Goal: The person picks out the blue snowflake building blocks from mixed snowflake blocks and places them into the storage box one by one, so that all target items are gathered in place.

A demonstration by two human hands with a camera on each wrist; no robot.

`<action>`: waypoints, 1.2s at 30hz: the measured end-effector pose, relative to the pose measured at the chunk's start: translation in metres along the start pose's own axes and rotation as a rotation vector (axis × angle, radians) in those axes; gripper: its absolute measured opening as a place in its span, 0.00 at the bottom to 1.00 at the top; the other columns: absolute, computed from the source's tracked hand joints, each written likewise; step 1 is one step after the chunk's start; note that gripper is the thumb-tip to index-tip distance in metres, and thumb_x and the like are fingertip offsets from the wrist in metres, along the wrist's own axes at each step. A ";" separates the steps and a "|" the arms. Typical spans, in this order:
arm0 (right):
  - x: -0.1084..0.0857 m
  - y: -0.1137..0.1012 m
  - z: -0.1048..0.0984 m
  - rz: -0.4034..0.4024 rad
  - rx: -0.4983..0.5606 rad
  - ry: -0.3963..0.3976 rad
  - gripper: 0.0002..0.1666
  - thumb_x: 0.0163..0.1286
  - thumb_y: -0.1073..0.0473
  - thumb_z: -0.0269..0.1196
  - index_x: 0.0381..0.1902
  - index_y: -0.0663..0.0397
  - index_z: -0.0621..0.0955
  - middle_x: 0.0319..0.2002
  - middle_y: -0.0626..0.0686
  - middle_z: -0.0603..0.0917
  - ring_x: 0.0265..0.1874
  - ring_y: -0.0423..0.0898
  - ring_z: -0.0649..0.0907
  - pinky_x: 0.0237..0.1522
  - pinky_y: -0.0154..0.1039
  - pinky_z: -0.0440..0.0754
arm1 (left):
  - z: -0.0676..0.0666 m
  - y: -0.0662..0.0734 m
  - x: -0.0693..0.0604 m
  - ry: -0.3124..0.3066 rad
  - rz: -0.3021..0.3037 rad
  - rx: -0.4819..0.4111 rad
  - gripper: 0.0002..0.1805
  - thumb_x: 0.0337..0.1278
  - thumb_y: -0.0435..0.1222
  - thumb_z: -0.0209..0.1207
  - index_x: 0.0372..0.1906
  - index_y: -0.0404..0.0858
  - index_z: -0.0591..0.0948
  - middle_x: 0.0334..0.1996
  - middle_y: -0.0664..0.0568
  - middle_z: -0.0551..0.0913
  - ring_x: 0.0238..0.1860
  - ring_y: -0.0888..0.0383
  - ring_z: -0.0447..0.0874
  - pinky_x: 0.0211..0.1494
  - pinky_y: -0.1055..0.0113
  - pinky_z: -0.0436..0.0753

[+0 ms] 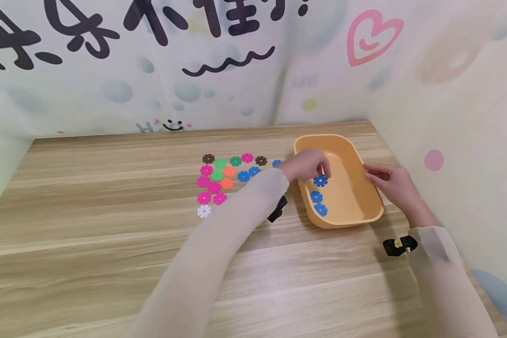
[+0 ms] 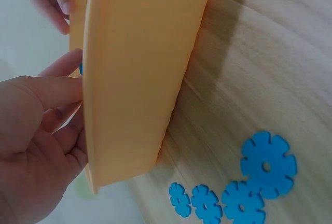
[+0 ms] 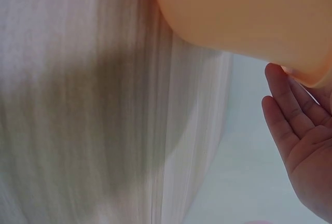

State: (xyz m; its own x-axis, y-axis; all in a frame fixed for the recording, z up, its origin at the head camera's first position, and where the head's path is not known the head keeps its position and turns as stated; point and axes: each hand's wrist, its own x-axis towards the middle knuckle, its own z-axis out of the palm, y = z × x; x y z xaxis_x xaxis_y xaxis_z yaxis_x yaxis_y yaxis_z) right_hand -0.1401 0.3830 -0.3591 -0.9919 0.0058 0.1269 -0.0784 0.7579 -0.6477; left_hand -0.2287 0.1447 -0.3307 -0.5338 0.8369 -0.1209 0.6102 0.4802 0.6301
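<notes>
My left hand (image 1: 305, 164) reaches over the near-left wall of a yellow-orange plastic bin (image 1: 355, 197). Its fingertips pinch a blue notched snowflake disc (image 1: 320, 180) just inside the bin. In the left wrist view, the bin's wall (image 2: 140, 79) hides most of that disc, with only a sliver of blue showing by the fingers. Two more blue discs (image 1: 318, 203) lie in the bin below it. On the bin's right side, my right hand (image 1: 390, 184) holds the rim between thumb and fingers. The right wrist view shows fingers (image 3: 282, 92) under that rim.
Left of the bin, several loose discs are spread on the wooden table (image 1: 88, 225): pink discs (image 1: 204, 197), orange discs (image 1: 227, 183), green discs (image 1: 220, 163), brown discs (image 1: 208, 158), blue discs (image 2: 268, 165) and a white disc (image 1: 203, 211). Printed cloth walls (image 1: 236, 94) stand behind and to the right.
</notes>
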 end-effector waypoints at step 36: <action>-0.002 -0.001 -0.002 -0.006 -0.014 0.007 0.19 0.64 0.63 0.59 0.50 0.70 0.77 0.45 0.68 0.79 0.33 0.18 0.72 0.34 0.15 0.71 | 0.014 0.006 0.018 -0.025 -0.224 0.255 0.07 0.55 0.31 0.57 0.31 0.42 0.85 0.33 0.58 0.80 0.35 0.60 0.73 0.38 0.73 0.72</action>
State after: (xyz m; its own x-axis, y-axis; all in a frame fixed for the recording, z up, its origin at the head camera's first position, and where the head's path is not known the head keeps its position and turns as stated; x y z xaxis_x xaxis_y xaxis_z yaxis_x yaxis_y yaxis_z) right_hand -0.1384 0.3831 -0.3574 -0.9908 0.0057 0.1355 -0.0827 0.7667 -0.6366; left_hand -0.2263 0.1667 -0.3395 -0.6589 0.7076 -0.2554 0.6076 0.7007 0.3740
